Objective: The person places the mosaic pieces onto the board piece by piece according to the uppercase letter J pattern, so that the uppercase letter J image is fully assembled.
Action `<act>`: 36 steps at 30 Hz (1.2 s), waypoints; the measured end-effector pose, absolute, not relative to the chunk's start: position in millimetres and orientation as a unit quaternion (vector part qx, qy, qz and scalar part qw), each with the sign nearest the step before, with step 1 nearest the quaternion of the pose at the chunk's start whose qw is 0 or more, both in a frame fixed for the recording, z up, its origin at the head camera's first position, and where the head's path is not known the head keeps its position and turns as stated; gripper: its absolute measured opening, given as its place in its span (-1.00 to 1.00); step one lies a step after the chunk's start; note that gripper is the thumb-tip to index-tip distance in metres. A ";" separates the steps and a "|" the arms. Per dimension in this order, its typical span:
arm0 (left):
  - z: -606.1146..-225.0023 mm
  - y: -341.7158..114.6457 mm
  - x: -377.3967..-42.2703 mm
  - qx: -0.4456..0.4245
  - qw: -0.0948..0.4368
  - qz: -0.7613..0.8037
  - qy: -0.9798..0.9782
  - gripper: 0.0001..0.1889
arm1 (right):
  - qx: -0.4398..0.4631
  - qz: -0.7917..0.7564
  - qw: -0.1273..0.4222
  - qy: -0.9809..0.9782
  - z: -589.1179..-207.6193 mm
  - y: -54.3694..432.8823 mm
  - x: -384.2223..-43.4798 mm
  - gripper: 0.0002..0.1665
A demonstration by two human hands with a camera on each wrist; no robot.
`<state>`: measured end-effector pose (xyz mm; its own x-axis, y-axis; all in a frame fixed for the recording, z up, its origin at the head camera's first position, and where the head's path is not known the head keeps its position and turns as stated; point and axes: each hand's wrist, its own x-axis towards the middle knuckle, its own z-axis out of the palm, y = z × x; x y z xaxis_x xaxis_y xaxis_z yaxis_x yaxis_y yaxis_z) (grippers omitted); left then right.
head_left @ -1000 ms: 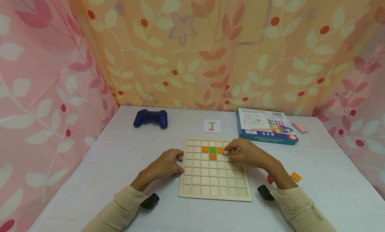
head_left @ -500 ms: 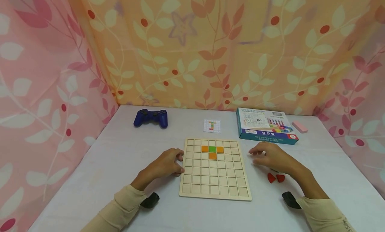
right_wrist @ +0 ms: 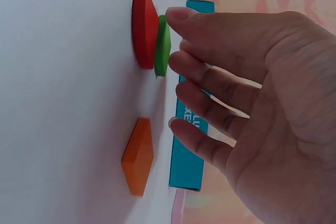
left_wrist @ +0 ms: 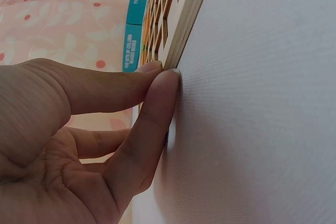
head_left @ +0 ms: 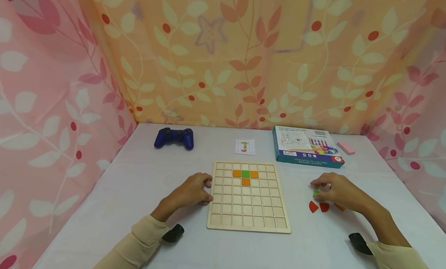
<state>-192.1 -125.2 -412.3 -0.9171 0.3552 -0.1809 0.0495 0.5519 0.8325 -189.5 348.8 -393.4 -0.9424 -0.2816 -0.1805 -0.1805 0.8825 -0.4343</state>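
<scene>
A square wooden grid board (head_left: pixel 248 211) lies on the table, with three orange tiles and one green tile (head_left: pixel 245 173) in its upper cells. My left hand (head_left: pixel 192 189) holds the board's left edge with thumb and finger, as the left wrist view also shows. On the right, my right hand (head_left: pixel 339 189) hovers over loose pieces, its fingers relaxed and nothing between them. Below its fingertips is a loose green tile (right_wrist: pixel 163 48), near a red curved piece (right_wrist: pixel 143 30). An orange tile (right_wrist: pixel 138 156) lies under the palm side, partly hidden in the head view. Another red piece (head_left: pixel 313 206) lies beside them.
Behind the board lies a small pattern card (head_left: pixel 245 147) with a coloured figure on a grid. A blue game controller (head_left: pixel 174 138) is at the back left. At the back right are a teal-edged box (head_left: pixel 308 147) and a pink block (head_left: pixel 346 148). Patterned curtains surround the table.
My right hand has left the board's top-right tile and moved right to the loose pieces. My left hand has stayed at the board's left edge.
</scene>
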 end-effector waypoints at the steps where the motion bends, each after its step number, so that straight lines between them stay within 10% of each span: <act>1: -412.6 -125.4 -192.0 0.117 0.167 0.459 0.865 -0.30 | -0.118 -0.210 0.120 0.963 -393.6 350.4 -188.7 -0.40; 36: -412.2 -124.7 -191.1 0.118 0.165 0.462 0.863 -0.30 | -0.176 -0.219 0.090 0.955 -395.3 299.8 -201.6 -0.62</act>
